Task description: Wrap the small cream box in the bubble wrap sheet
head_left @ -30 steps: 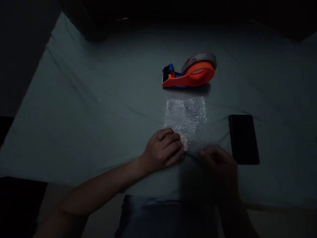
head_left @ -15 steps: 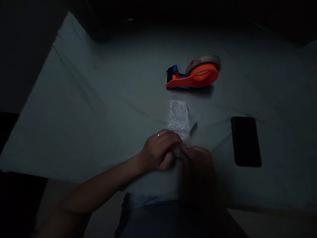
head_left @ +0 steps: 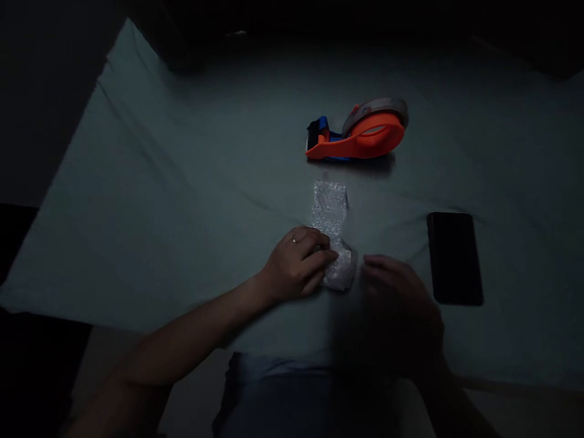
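Note:
A narrow piece of clear bubble wrap (head_left: 331,210) lies on the cloth in front of me, its near end folded over into a thicker bundle. What may be inside the fold cannot be made out. My left hand (head_left: 303,261), with a ring on one finger, has its bent fingers gripping the bundle from the left. To the right of the wrap, and apart from it, is my right hand (head_left: 401,304). It is dark and slightly blurred, with its fingers stretched to the left and nothing seen in them.
Beyond the wrap stands an orange and blue tape dispenser (head_left: 365,140) with a roll of tape on it. A black phone (head_left: 455,258) lies on the right. Pale green cloth (head_left: 205,213) covers the surface, its near edge close to my lap. The light is dim.
My right hand has let go of the bubble wrap and moved to the right. The folded near end now shows, with my left hand still on it.

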### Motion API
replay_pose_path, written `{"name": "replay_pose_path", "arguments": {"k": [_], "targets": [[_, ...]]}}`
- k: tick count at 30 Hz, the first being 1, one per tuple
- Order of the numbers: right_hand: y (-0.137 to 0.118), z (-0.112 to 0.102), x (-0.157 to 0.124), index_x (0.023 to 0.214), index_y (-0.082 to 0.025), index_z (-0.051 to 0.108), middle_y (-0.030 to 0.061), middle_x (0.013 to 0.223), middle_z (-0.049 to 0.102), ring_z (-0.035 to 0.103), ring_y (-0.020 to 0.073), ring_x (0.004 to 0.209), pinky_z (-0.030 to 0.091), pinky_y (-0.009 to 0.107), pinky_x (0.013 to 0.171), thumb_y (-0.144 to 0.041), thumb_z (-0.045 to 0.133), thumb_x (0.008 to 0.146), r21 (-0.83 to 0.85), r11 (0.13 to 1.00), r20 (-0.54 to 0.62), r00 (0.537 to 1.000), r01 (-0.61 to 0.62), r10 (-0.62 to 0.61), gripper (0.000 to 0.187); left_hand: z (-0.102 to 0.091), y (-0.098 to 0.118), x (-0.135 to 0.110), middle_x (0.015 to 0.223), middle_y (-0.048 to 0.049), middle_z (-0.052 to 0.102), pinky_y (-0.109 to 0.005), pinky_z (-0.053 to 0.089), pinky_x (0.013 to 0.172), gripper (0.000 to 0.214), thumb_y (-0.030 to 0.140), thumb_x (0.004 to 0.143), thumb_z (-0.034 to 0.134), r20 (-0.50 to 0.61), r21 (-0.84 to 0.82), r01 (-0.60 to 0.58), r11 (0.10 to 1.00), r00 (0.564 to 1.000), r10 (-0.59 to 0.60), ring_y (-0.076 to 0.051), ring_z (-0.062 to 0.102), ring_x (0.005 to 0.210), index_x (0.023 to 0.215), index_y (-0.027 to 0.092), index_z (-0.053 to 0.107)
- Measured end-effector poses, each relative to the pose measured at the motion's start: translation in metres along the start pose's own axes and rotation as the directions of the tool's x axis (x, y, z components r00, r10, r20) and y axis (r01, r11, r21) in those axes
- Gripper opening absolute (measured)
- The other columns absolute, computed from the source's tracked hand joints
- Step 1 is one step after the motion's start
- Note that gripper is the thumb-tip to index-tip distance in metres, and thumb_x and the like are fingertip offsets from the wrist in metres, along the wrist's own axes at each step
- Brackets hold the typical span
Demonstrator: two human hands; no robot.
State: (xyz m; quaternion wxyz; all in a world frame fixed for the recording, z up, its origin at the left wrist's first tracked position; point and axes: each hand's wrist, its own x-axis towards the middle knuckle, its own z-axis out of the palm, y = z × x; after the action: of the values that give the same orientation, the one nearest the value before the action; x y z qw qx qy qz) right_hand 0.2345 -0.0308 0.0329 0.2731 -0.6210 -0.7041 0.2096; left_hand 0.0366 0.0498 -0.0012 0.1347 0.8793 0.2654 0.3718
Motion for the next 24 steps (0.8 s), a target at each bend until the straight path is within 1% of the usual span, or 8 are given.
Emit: {"name": "replay_pose_path", "arguments": {"k": [2,5,7,13,16,20,22,24], "targets": [[0.005,-0.001,0.005,0.119,-0.023,0.056,0.01,0.124,0.059,0.059,0.0226,0.114,0.053,0.042,0.095,-0.031,0.052,0.09,0.043,0.994,-0.008,0.995,-0.1,0.101,0.031,0.0,0.001,-0.001,0.093,-0.0089,0.06,-0.034,0.055,0.076,0.02,0.011,0.082,0.048,0.019,-0.023,0.021,1.0,1.0,-0.021,-0.019,0.06,0.088,0.098,0.015,0.059],[0.006,0.009,0.003,0.136,-0.023,0.043,0.0131,0.139,0.05,0.055,0.0248,0.122,0.056,0.04,0.091,-0.037,0.054,0.089,0.157,0.98,0.06,0.992,-0.123,0.115,0.05,0.001,0.002,-0.003,0.099,-0.0112,0.06,-0.03,0.056,0.073,0.022,0.01,0.082,0.048,0.04,-0.054,0.054,0.997,0.998,-0.052,-0.018,0.061,0.089,0.101,0.013,0.059],[0.003,0.021,-0.003,0.141,-0.024,0.037,0.0131,0.142,0.047,0.053,0.0249,0.125,0.056,0.04,0.092,-0.037,0.05,0.091,0.176,0.979,0.059,0.994,-0.099,0.09,0.053,0.002,0.002,-0.005,0.102,-0.0126,0.06,-0.031,0.056,0.076,0.023,0.01,0.082,0.048,0.052,-0.072,0.06,0.996,0.997,-0.056,-0.018,0.061,0.092,0.102,0.012,0.059],[-0.006,0.05,-0.011,0.145,-0.025,0.031,0.0114,0.143,0.047,0.044,0.0255,0.134,0.045,0.053,0.104,-0.021,0.03,0.096,0.063,0.998,-0.096,0.995,0.027,-0.021,0.05,0.005,-0.001,-0.004,0.099,-0.0117,0.061,-0.04,0.054,0.089,0.024,0.01,0.082,0.046,0.041,-0.08,0.034,0.996,0.999,-0.031,-0.021,0.061,0.097,0.103,0.014,0.058],[-0.008,0.055,-0.008,0.148,-0.024,0.025,0.0128,0.146,0.043,0.037,0.0275,0.139,0.04,0.059,0.107,-0.018,0.029,0.095,-0.008,0.998,-0.096,0.993,0.07,-0.07,0.053,0.005,-0.001,-0.004,0.099,-0.0106,0.062,-0.042,0.053,0.092,0.025,0.01,0.082,0.045,0.03,-0.074,0.04,0.996,0.999,-0.038,-0.02,0.062,0.096,0.104,0.015,0.056],[-0.012,0.058,-0.006,0.15,-0.021,0.016,0.0162,0.15,0.036,0.028,0.0297,0.143,0.037,0.061,0.108,-0.02,0.034,0.094,-0.086,0.991,-0.059,0.992,0.106,-0.112,0.059,0.006,0.001,-0.004,0.099,-0.0099,0.065,-0.043,0.051,0.097,0.03,0.01,0.08,0.046,0.034,-0.105,0.067,0.992,0.997,-0.064,-0.02,0.063,0.095,0.109,0.014,0.052],[-0.013,0.059,-0.007,0.15,-0.014,0.016,0.0204,0.151,0.032,0.024,0.0324,0.144,0.036,0.062,0.109,-0.026,0.039,0.093,-0.128,0.982,-0.042,0.988,0.139,-0.146,0.062,0.006,0.002,-0.004,0.104,-0.0129,0.064,-0.043,0.051,0.097,0.033,0.01,0.081,0.046,0.029,-0.106,0.076,0.991,0.997,-0.073,-0.021,0.062,0.101,0.113,0.012,0.052],[-0.013,0.061,-0.008,0.148,-0.007,0.016,0.0251,0.15,0.03,0.022,0.036,0.144,0.036,0.061,0.109,-0.031,0.047,0.09,-0.165,0.973,-0.01,0.986,0.161,-0.164,0.07,0.007,0.002,-0.004,0.117,-0.0168,0.059,-0.043,0.051,0.097,0.037,0.01,0.082,0.045,0.023,-0.105,0.066,0.992,0.998,-0.064,-0.024,0.056,0.115,0.119,0.012,0.051]]}}
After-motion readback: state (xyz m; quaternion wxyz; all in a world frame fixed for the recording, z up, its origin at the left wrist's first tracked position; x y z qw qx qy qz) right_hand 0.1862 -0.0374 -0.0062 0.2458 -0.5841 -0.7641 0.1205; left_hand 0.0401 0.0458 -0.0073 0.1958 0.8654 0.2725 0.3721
